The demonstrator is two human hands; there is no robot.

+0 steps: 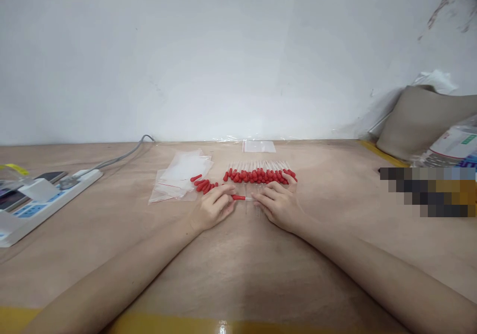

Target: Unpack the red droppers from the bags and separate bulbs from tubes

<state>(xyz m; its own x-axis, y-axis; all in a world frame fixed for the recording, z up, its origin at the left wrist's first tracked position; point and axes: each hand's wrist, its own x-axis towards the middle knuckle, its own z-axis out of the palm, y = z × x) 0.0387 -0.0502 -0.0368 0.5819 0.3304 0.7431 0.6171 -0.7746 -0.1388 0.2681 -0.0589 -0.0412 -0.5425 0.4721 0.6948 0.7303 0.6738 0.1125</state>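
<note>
Between the fingertips of my left hand (213,208) is a red rubber dropper bulb (239,198), pointing right. My right hand (280,204) pinches a thin clear dropper tube (248,199) that meets the bulb's open end; how far it sits inside I cannot tell. Loose red bulbs (203,185) lie in a small heap just beyond my left hand. Several bare clear tubes (246,208) lie on the table between and under my hands. Past my fingers stretches a row of droppers (253,176), red bulbs toward me and tubes pointing at the wall.
Clear zip bags (181,175) lie overlapping left of the bulbs, and another bag (259,146) rests by the wall. A white power strip (84,176) with a grey cable and phones is at the left. A grey-brown bag-like object (419,120) and plastic packages stand at the right.
</note>
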